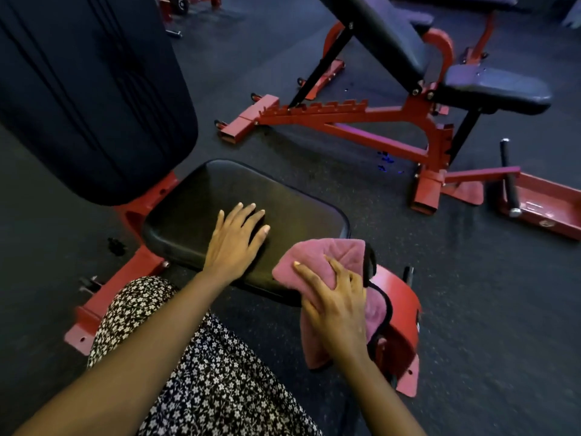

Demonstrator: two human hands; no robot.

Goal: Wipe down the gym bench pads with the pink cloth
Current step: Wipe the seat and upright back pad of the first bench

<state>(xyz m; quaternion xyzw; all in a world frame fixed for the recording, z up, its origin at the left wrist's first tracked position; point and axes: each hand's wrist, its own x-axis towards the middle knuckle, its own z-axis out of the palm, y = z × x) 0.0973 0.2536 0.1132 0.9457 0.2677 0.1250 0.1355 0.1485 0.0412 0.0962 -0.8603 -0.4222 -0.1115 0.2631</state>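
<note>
Crouching viewpoint over a dark rubber floor [471, 309], speckled, which filled most of the view. Largest object was the near bench's black back pad [88, 99], raised and tilted, ribbed with lengthwise seams, at upper left. A second bench [393, 121] with a red frame stood well apart at upper right; its own dark pads were set at an incline, and a black bar with metal ends [509, 177] stood on its foot plate. Below the back pad lay the black seat pad [251, 190], roughly level, with rounded corners, on a red frame [405, 313] that showed beneath it on both sides. A black garment with small white flowers [220, 372] covered the person's knee, just beside the pad's near edge. The pink cloth [327, 256], quilted and edged in dark trim, was draped over the seat pad's near right corner, part on the top surface and the rest hanging down beside the red frame. The right hand [339, 306] lay on top of the cloth, fingers spread and slightly bent, pressing it against the corner; whether the fingers closed on a fold could not be told. The left hand [235, 240] rested palm down on the bare pad, fingers straight and splayed, holding nothing, close to the cloth but apart from it. A small black knob [115, 245] lay on the floor at left.
</note>
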